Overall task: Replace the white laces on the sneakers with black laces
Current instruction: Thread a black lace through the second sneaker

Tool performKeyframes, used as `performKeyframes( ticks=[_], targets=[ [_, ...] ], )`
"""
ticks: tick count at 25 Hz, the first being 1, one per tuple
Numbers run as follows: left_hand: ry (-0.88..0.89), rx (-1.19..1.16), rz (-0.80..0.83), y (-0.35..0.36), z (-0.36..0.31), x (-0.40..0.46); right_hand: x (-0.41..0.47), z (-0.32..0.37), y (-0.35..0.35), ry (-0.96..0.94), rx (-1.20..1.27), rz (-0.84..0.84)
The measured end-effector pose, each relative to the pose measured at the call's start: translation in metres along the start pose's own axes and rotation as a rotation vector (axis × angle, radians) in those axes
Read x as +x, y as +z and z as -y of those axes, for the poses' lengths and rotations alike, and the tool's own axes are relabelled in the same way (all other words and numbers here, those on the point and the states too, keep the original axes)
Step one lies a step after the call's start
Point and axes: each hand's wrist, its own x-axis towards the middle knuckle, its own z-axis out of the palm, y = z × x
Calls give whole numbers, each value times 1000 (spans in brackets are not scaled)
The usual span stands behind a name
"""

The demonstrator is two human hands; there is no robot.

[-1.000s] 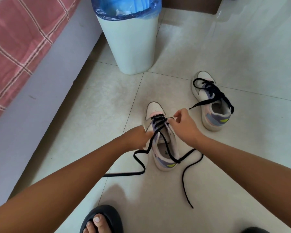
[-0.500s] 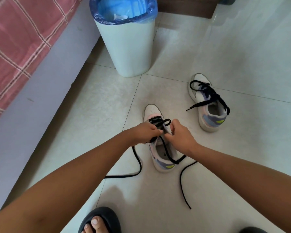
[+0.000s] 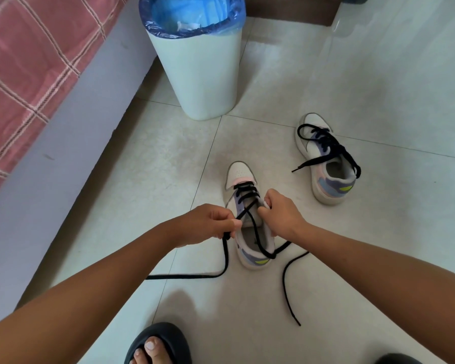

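The near sneaker [image 3: 250,222] stands on the tiled floor [image 3: 378,74] with its toe pointing away from the person, which puts the eyelets and the open collar straight under both hands. Its black lace [image 3: 243,191] already crosses the lower rows in neat bars, so the lacing seems to be past the midpoint on this shoe.

The left hand [image 3: 208,223] has its fingers curled and pinches one strand of the lace just beside the shoe's left edge; the strand runs from the eyelets into the pinch, then drops and trails across the floor toward the left. Held this way, it likely keeps that side taut and out of the way while the other side is worked.

The right hand [image 3: 281,214] is curled over the right side of the tongue and upper eyelets, its fingers closed on the shoe's edge, probably to steady it against the pull; whether it also pinches the lace cannot be told. The other strand lies down through the collar, over the heel, and out loose on the floor to the right.

The far sneaker [image 3: 326,164] sits well apart to the right, already carrying a black lace with its ends untied, set aside as the seemingly finished one. No white lace shows on either shoe.

A white bin [image 3: 202,74] with a blue liner stands beyond, and a dark slipper [image 3: 158,342] shows at the bottom edge
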Motion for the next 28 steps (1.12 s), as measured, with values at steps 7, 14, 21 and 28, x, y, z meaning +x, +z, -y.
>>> performKeyframes(
  ticks=[7, 14, 21, 28],
  targets=[
    [-29, 32, -168, -5, 2, 1, -5, 9, -3, -59, -47, 31],
    [87, 13, -251, -24, -26, -11, -2, 45, -33, -390, -187, 250],
    [42, -95, -292, -53, -25, -11, 19, 65, -63, -224, 256, 329],
    [-232, -250, -424, -106, 56, -30, 37, -6, -97, 196, 381, 182]
  ],
)
